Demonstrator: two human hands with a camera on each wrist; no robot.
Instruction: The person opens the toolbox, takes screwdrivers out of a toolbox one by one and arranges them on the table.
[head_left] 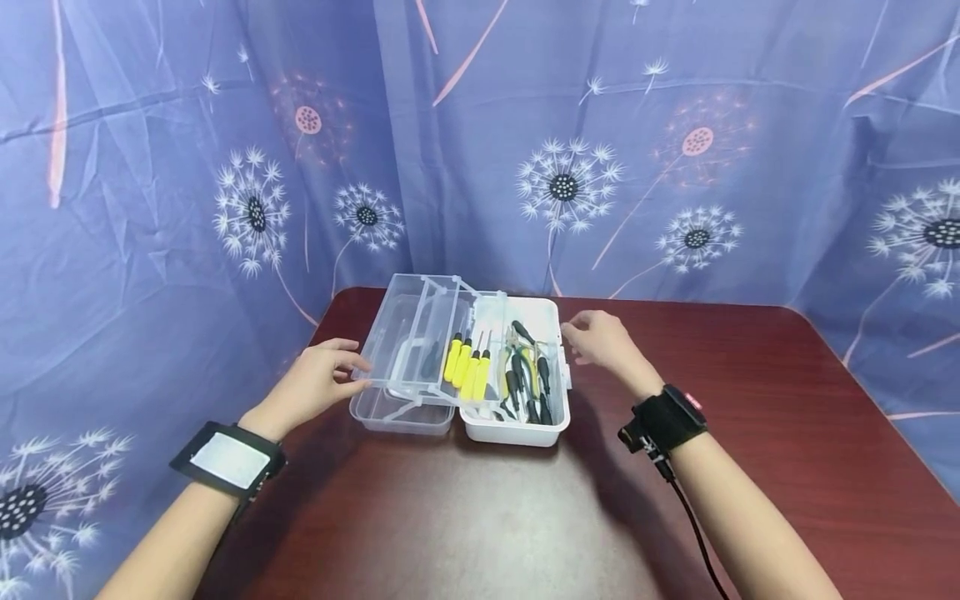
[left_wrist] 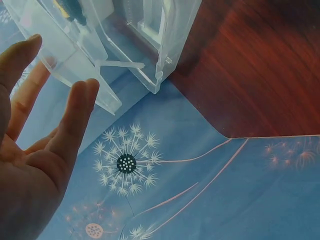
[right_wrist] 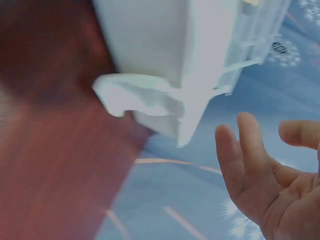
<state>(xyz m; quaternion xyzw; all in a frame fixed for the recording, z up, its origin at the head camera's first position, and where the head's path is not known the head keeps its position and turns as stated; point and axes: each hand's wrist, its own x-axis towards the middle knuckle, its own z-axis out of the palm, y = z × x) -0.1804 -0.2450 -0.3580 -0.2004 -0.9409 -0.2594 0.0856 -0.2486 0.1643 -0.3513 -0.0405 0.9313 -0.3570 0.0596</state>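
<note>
A white toolbox point(head_left: 517, 432) stands open in the middle, its clear lid point(head_left: 401, 423) laid over to the left. A clear tray point(head_left: 405, 333) on hinged arms is raised above the lid. Yellow screwdrivers point(head_left: 482, 375) lie in a row at the tray's right side. Inside the box are pliers point(head_left: 527, 367) and several black-handled tools point(head_left: 543, 375). My left hand point(head_left: 318, 379) is at the tray's left edge, fingers spread and loosely bent; the left wrist view shows fingertips right by the clear plastic. My right hand point(head_left: 600, 337) hovers beside the box's right wall, near the white latch point(right_wrist: 140, 95), holding nothing.
The dark red wooden table point(head_left: 720, 400) runs out to the right and toward me. A blue curtain point(head_left: 480, 167) with dandelion prints hangs behind it and along the left side. A black cable point(head_left: 697, 525) trails from the right wristband point(head_left: 671, 421).
</note>
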